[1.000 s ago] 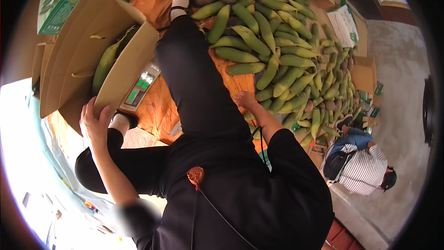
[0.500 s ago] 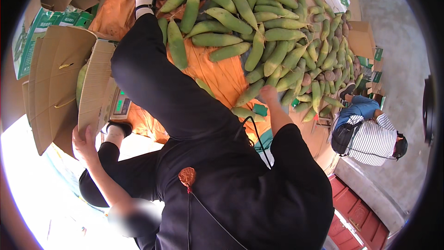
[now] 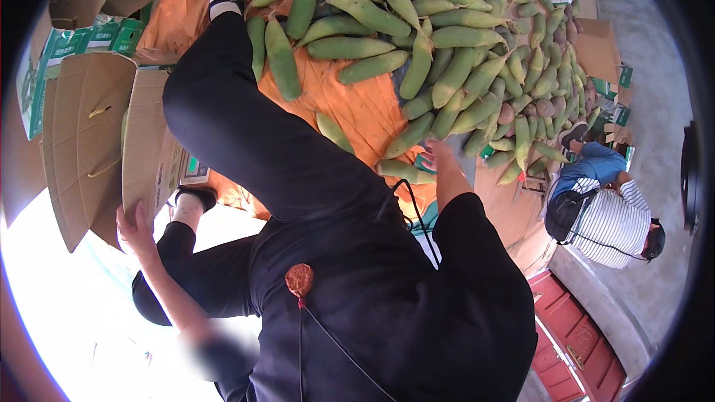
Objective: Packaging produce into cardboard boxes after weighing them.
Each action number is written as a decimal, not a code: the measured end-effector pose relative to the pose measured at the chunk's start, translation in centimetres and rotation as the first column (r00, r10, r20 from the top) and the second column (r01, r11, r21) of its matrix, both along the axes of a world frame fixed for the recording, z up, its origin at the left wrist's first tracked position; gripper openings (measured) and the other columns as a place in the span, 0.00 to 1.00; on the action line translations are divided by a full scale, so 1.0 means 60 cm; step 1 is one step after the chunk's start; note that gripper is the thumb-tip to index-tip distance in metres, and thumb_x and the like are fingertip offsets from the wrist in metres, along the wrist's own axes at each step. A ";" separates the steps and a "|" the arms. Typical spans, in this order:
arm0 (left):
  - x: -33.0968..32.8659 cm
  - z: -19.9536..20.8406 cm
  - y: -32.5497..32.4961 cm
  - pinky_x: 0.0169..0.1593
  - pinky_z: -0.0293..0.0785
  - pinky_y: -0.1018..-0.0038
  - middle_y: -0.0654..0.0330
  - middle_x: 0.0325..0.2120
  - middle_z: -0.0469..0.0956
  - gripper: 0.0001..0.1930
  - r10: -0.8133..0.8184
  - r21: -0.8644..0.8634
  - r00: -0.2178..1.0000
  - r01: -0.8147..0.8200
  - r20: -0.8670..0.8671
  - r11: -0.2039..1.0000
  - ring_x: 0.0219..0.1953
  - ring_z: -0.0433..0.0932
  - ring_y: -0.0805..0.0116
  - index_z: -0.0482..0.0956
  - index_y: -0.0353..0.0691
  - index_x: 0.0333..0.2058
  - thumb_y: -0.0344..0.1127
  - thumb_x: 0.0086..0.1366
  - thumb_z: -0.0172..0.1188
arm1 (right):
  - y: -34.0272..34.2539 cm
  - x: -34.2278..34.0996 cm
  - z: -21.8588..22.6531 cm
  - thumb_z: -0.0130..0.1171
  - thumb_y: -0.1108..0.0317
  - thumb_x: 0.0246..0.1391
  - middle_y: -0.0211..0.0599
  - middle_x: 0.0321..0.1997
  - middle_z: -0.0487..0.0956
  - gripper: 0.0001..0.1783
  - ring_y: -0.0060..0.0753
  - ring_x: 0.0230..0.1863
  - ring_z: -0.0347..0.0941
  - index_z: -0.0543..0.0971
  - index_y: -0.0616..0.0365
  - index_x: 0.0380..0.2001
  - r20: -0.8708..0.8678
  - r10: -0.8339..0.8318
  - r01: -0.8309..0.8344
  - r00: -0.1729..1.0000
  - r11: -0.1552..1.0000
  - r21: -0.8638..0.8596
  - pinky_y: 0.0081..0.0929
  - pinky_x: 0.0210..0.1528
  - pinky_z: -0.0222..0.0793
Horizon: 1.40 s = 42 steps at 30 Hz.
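Note:
My left hand (image 3: 136,232) grips the lower edge of a flap on an open cardboard box (image 3: 83,123), which has a yellow cord handle inside. The box's inside is mostly hidden behind the flap. Beside it, partly covered by the box, a scale (image 3: 195,167) shows a green-lit display. My right hand (image 3: 442,156) is at the near edge of a large heap of green radishes (image 3: 463,74), its fingers apart and nothing seen in them. Close to those fingers lies one green radish (image 3: 404,171). Another radish (image 3: 334,132) lies alone on the orange sheet, beside my leg.
An orange sheet (image 3: 357,108) spreads under the radishes. More cartons (image 3: 89,37) stand at the far left, and an open carton (image 3: 598,48) at the right. A person in a striped shirt (image 3: 607,225) sits at the right, near a red door (image 3: 570,339).
My right hand has shifted slightly right and its fingers have loosened. My left hand stays on the flap; the flap now hides the green radish that showed inside the box.

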<state>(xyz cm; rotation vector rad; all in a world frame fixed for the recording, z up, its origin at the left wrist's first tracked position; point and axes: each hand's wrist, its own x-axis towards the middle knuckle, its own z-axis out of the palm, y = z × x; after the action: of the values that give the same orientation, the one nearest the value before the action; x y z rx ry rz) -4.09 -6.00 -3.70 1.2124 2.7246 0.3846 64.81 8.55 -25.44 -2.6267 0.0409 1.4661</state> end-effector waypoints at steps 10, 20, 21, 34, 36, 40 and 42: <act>0.027 0.026 0.021 0.42 0.73 0.65 0.49 0.36 0.79 0.19 0.062 -0.080 0.996 -0.067 -0.063 0.995 0.37 0.79 0.55 0.76 0.37 0.43 0.44 0.59 0.60 | -0.104 -0.114 -0.007 0.71 0.57 0.33 0.35 0.57 0.69 0.40 0.40 0.58 0.67 0.67 0.49 0.53 -0.079 0.988 -0.958 -0.131 -0.147 -0.246 0.42 0.54 0.69; 0.048 0.043 0.043 0.41 0.72 0.65 0.50 0.34 0.79 0.15 0.119 -0.060 0.990 -0.115 0.075 0.992 0.36 0.78 0.52 0.77 0.38 0.39 0.39 0.55 0.62 | -0.127 -0.102 -0.024 0.70 0.56 0.35 0.37 0.51 0.72 0.32 0.41 0.53 0.71 0.71 0.46 0.47 -0.020 0.970 -0.945 -0.242 -0.240 -0.221 0.42 0.50 0.70; 0.048 0.039 0.037 0.41 0.72 0.64 0.51 0.34 0.78 0.14 0.074 0.004 0.996 -0.074 0.058 0.997 0.37 0.78 0.52 0.77 0.38 0.38 0.39 0.54 0.61 | -0.121 -0.097 -0.025 0.71 0.55 0.33 0.38 0.49 0.73 0.33 0.43 0.52 0.71 0.71 0.48 0.46 -0.028 0.984 -0.973 -0.178 -0.180 -0.142 0.42 0.50 0.71; 0.070 0.079 0.053 0.41 0.70 0.61 0.57 0.29 0.77 0.10 0.044 -0.015 0.998 -0.045 -0.039 0.999 0.38 0.76 0.55 0.78 0.40 0.31 0.39 0.53 0.62 | 0.185 -0.302 0.290 0.64 0.81 0.43 0.37 0.44 0.74 0.26 0.29 0.46 0.71 0.67 0.62 0.46 0.342 0.824 -0.685 0.451 0.074 0.724 0.25 0.47 0.69; 0.064 0.075 0.046 0.41 0.70 0.62 0.58 0.29 0.77 0.11 0.027 -0.029 0.998 -0.029 -0.057 0.999 0.37 0.77 0.56 0.78 0.41 0.31 0.40 0.53 0.62 | 0.246 -0.349 0.352 0.62 0.81 0.45 0.36 0.49 0.72 0.25 0.28 0.49 0.70 0.67 0.63 0.48 0.230 0.756 -0.406 0.613 0.052 0.912 0.25 0.52 0.66; 0.062 0.073 0.045 0.40 0.69 0.62 0.59 0.28 0.77 0.11 0.026 -0.029 0.997 -0.028 -0.074 0.999 0.37 0.77 0.58 0.78 0.42 0.31 0.41 0.52 0.63 | 0.314 -0.486 0.514 0.60 0.77 0.51 0.40 0.54 0.70 0.27 0.31 0.55 0.67 0.65 0.65 0.54 0.216 0.644 -0.116 0.733 -0.195 0.974 0.28 0.58 0.61; 0.061 0.071 0.042 0.39 0.69 0.62 0.59 0.28 0.77 0.11 0.035 -0.020 0.996 -0.037 -0.082 0.999 0.37 0.77 0.58 0.77 0.41 0.30 0.41 0.51 0.63 | 0.326 -0.561 0.573 0.58 0.75 0.53 0.40 0.52 0.71 0.25 0.32 0.51 0.70 0.65 0.66 0.53 0.119 0.705 0.058 0.699 -0.223 0.973 0.30 0.54 0.65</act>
<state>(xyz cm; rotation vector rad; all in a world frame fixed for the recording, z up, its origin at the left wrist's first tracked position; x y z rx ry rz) -0.43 -3.50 0.58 1.2012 2.8151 0.3158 31.17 28.10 8.96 -0.7662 -1.3796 1.2713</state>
